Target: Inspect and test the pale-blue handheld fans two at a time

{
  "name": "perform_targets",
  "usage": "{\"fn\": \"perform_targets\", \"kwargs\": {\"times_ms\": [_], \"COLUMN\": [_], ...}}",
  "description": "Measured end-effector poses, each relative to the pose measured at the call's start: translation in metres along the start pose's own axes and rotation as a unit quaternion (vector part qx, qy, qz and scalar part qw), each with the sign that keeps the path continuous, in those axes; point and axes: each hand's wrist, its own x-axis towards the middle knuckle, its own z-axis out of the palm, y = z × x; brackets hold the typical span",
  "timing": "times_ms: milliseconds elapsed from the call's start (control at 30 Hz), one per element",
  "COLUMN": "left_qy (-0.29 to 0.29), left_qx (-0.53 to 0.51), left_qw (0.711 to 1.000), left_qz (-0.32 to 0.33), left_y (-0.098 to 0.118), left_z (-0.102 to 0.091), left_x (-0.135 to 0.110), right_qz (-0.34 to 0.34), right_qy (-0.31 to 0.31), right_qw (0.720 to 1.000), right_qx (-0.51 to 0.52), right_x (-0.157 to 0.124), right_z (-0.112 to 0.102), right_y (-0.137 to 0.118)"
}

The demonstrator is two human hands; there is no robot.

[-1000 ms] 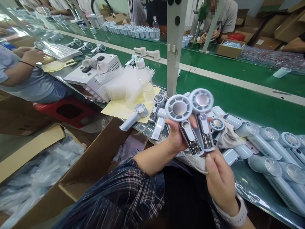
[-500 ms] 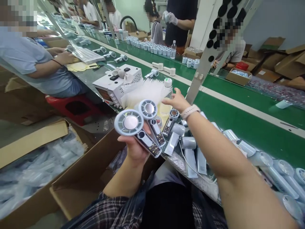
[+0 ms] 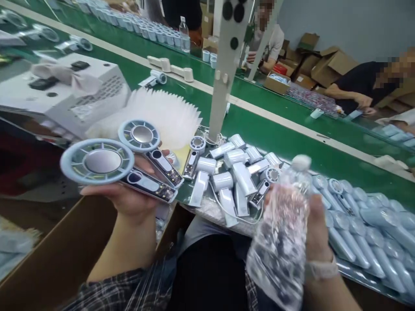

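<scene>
My left hand (image 3: 136, 201) is closed on two light-blue handheld fans, a nearer handheld fan (image 3: 103, 162) and a second handheld fan (image 3: 142, 134) beside it. Both have round ring heads with silvery centres and bare circuit boards in their handles. Wrapped around a clear water bottle (image 3: 280, 233) is my right hand (image 3: 316, 229), partly hidden behind it. The bottle is tilted, has a white cap and is blurred by motion. Between the hands, loose fan bodies (image 3: 223, 183) lie on the bench, some with boards showing.
Rows of fans (image 3: 359, 224) lie at the right. A fanned stack of white sheets (image 3: 162, 112) and a white box (image 3: 65, 99) stand at the left. A metal post (image 3: 223, 73) rises by the green belt (image 3: 275, 134). A cardboard box (image 3: 61, 242) is below. Co-workers sit opposite.
My right hand has taken hold of the water bottle and brought it to the lower right. The view has turned right, and the two fans remain in my left hand.
</scene>
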Motion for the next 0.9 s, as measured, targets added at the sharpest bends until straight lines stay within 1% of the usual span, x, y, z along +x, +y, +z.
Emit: {"fn": "perform_targets", "kwargs": {"times_ms": [33,67,100,167,233,300,333,400,467,567,633,733,800,900], "left_qy": [0.010,0.021,0.034,0.050,0.047,0.029,0.014,-0.013,-0.021,0.006,0.018,0.025,0.026,0.032], "left_qx": [0.004,0.006,0.004,-0.013,-0.034,-0.048,-0.049,-0.035,-0.011,0.008,0.009,0.006,0.005,0.012], "left_qw": [1.000,1.000,0.999,0.997,0.996,0.996,0.996,0.995,0.992,0.986,0.981,0.978,0.978,0.984], "left_qz": [0.004,-0.010,-0.028,-0.053,-0.066,-0.067,-0.072,-0.091,-0.125,-0.169,-0.192,-0.206,-0.206,-0.177], "left_y": [-0.008,-0.014,-0.017,-0.017,-0.014,-0.011,-0.012,-0.016,-0.025,-0.040,-0.047,-0.054,-0.056,-0.055], "left_z": [0.005,0.011,0.019,0.037,0.056,0.068,0.071,0.069,0.060,0.044,0.036,0.033,0.034,0.033], "left_x": [0.002,0.002,0.000,-0.007,-0.019,-0.030,-0.034,-0.035,-0.028,-0.010,0.000,0.010,0.016,0.030], "right_qz": [0.084,0.133,0.156,0.159,0.152,0.153,0.153,0.144,0.127,0.107,0.106,0.124,0.147,0.212], "right_qy": [0.022,0.045,0.061,0.072,0.057,0.035,0.024,0.001,-0.022,-0.051,-0.057,-0.046,-0.036,0.008], "right_qw": [0.995,0.985,0.977,0.973,0.976,0.978,0.978,0.980,0.982,0.984,0.984,0.981,0.977,0.962], "right_qx": [0.056,0.103,0.133,0.153,0.144,0.139,0.139,0.138,0.136,0.132,0.133,0.144,0.151,0.171], "right_x": [-0.019,-0.035,-0.048,-0.063,-0.069,-0.068,-0.067,-0.063,-0.058,-0.052,-0.049,-0.049,-0.055,-0.068], "right_z": [-0.017,-0.032,-0.044,-0.063,-0.076,-0.086,-0.089,-0.094,-0.096,-0.094,-0.091,-0.087,-0.087,-0.094], "right_y": [0.016,0.030,0.042,0.060,0.071,0.078,0.082,0.090,0.098,0.106,0.108,0.109,0.110,0.111]}}
